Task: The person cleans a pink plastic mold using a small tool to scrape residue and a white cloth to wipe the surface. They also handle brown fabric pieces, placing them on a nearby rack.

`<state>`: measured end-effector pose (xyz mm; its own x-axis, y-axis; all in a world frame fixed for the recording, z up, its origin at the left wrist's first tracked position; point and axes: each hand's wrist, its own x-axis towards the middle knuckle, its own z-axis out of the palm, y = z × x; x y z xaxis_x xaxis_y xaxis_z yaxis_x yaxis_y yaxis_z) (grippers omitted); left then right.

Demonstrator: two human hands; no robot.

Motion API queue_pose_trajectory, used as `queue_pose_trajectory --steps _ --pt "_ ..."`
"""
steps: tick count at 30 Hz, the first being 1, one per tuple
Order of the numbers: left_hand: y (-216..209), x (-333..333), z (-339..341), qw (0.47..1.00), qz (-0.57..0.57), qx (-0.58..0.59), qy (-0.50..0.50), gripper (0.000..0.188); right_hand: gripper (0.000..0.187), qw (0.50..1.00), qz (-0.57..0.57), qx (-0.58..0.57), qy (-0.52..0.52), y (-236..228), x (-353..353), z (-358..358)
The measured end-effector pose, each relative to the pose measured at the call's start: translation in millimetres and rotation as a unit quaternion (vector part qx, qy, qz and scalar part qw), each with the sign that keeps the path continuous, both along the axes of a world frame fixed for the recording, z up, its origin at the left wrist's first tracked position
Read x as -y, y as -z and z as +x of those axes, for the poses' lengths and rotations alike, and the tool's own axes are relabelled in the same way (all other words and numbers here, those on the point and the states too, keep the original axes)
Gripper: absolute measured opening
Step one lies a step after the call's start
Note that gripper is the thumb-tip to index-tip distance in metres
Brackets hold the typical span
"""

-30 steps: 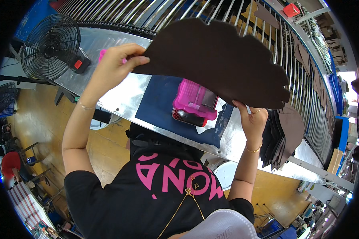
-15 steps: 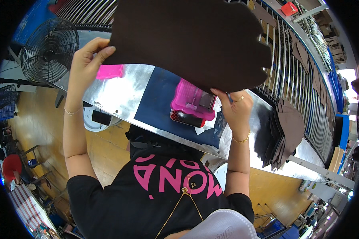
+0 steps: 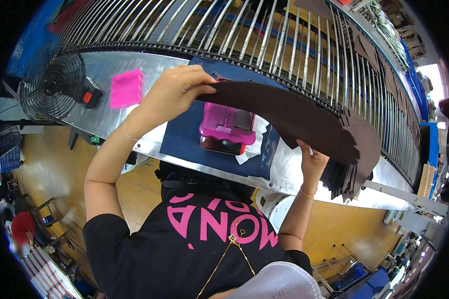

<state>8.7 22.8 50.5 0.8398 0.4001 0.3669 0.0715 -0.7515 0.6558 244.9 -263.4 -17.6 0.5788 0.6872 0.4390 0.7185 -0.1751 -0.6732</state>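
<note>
The left arm [image 3: 105, 162] bends at the elbow, its left hand [image 3: 173, 92] raised, thumb and fingers [image 3: 197, 74] pinched together. The right hand [image 3: 312, 167] sits lower, thumb [image 3: 303, 147] extended, other fingers apparently curled but largely hidden.

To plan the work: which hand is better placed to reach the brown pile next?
Probably the right hand: it grips the sheet near the pile, while the left hand pinches the sheet's left end.

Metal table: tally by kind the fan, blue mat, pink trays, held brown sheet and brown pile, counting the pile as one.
Fan: 1
Blue mat: 1
Pink trays: 2
Held brown sheet: 1
Brown pile: 1
Total: 6
</note>
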Motion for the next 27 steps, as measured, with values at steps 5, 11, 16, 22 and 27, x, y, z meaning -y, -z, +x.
queue_pose_trajectory --steps 5,11,16,22,27 --pt "-0.5 15.6 34.6 0.993 0.074 0.014 0.090 0.011 0.012 0.994 -0.030 -0.045 0.090 -0.2 59.1 27.1" --pt "-0.4 42.7 87.6 0.978 0.012 -0.007 0.206 0.012 0.008 0.983 0.034 -0.092 0.155 -81.8 110.8 37.8" --pt "-37.7 30.6 99.5 0.837 -0.486 -0.113 0.224 0.022 0.027 0.960 0.104 -0.242 0.089 -121.5 96.4 51.3" --pt "-50.9 13.5 83.1 0.739 -0.646 -0.102 0.164 0.029 0.032 0.847 0.154 -0.507 -0.047 -127.1 70.9 66.8" --pt "-54.8 4.8 71.2 0.719 -0.667 -0.088 0.175 0.029 0.033 0.825 0.142 -0.543 -0.065 -128.2 55.2 69.0"
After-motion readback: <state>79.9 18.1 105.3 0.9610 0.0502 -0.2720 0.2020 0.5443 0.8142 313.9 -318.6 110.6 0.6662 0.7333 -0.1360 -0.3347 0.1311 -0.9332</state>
